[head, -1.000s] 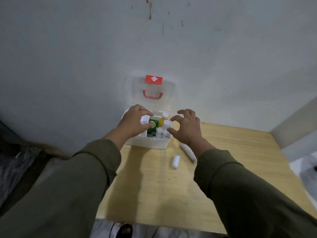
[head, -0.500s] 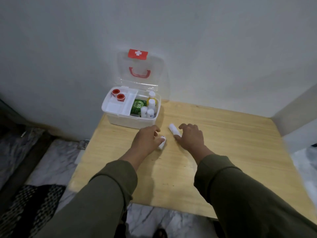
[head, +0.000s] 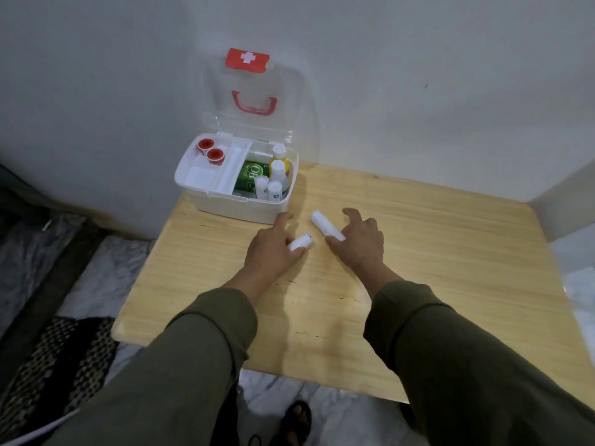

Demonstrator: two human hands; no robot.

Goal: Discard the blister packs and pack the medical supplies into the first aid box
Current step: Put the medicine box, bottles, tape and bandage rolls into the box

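The first aid box (head: 236, 196) sits open at the back corner of the table (head: 418, 252), by the wall, with small bottles (head: 275, 178) and a green pack (head: 249, 177) inside. Two white rolls lie on the table just in front of it. The left hand (head: 273, 249) has its fingers closed around the short roll (head: 300, 242). The right hand (head: 359, 238) touches the long roll (head: 325, 224) with loose fingers, not gripping yet. This looks like the packing step. Next, both rolls need lifting into the box. Half a second ago the hands were in nearly the same spots.
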